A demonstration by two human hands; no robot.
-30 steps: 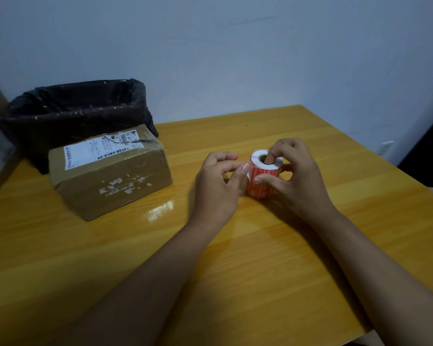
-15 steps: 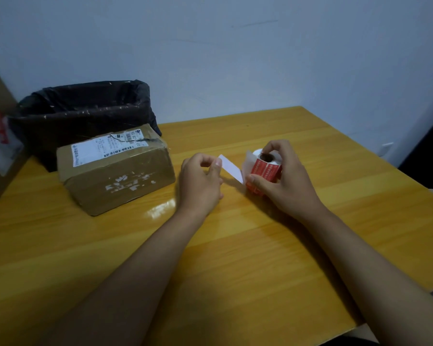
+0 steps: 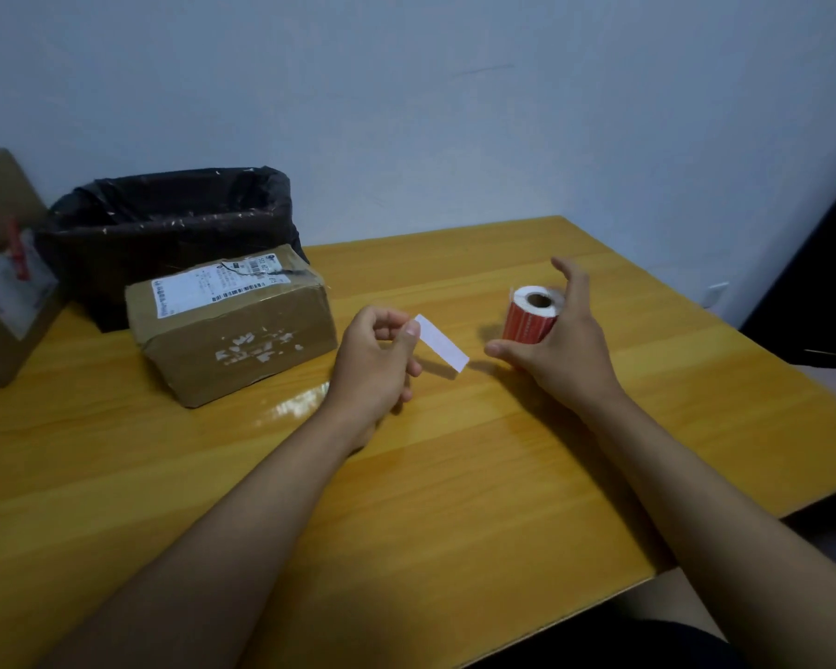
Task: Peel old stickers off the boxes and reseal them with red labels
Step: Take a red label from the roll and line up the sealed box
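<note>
A brown cardboard box [image 3: 242,340] lies on the wooden table [image 3: 454,475], with a torn white shipping sticker [image 3: 213,287] on its top. My left hand [image 3: 372,364] pinches one end of a peeled label [image 3: 442,342], whose white back faces me, just right of the box. A roll of red labels [image 3: 527,325] stands upright on the table to the right. My right hand [image 3: 565,350] is spread around the roll's right side, thumb low and fingers lifted off it.
A bin lined with a black bag [image 3: 165,219] stands behind the box against the wall. A second cardboard box [image 3: 1,292] with a red-marked sticker sits at the far left. The table's right and front edges are close to my arms.
The label came free of the roll and my left hand carried it left. My right hand set the roll upright and spread its fingers off it.
</note>
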